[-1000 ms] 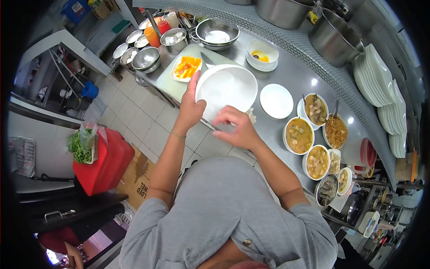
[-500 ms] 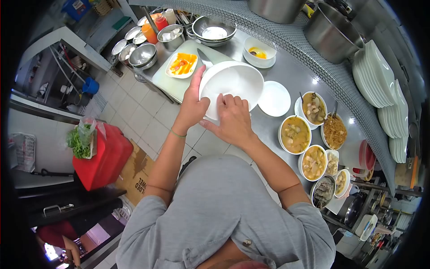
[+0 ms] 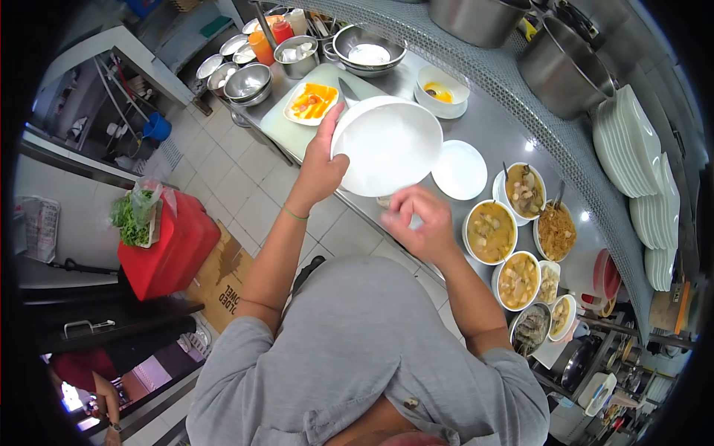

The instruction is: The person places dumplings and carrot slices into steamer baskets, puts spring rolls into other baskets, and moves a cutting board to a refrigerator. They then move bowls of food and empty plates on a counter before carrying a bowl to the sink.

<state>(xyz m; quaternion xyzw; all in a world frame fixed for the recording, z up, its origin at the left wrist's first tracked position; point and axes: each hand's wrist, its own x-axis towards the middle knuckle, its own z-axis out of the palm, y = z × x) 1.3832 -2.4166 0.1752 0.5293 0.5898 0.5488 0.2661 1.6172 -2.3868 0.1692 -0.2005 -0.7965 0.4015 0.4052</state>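
My left hand (image 3: 321, 167) grips a white bowl (image 3: 387, 145) by its left rim, thumb on the inner side. The bowl is tilted so that its bare inside faces me. Just below its lower right rim is my right hand (image 3: 422, 223), fingers curled and a little blurred, apart from the bowl. A whitish patch shows between those fingers, but I cannot make out what it is. Behind the bowl, a knife (image 3: 347, 93) lies on a pale cutting board (image 3: 286, 132). A small white plate (image 3: 459, 170) lies to the bowl's right on the steel counter.
A square dish of orange slices (image 3: 311, 102) sits on the board. Soup bowls (image 3: 491, 232) crowd the right side, beneath a shelf holding pots (image 3: 567, 67) and stacked plates (image 3: 625, 141). Left on the floor stands a red container (image 3: 169, 241) with greens (image 3: 135, 217). Another person (image 3: 93, 379) is at lower left.
My right hand has come out of the bowl, moving down and right, and its fingers have curled. My left hand keeps holding the bowl, which now faces me more fully.
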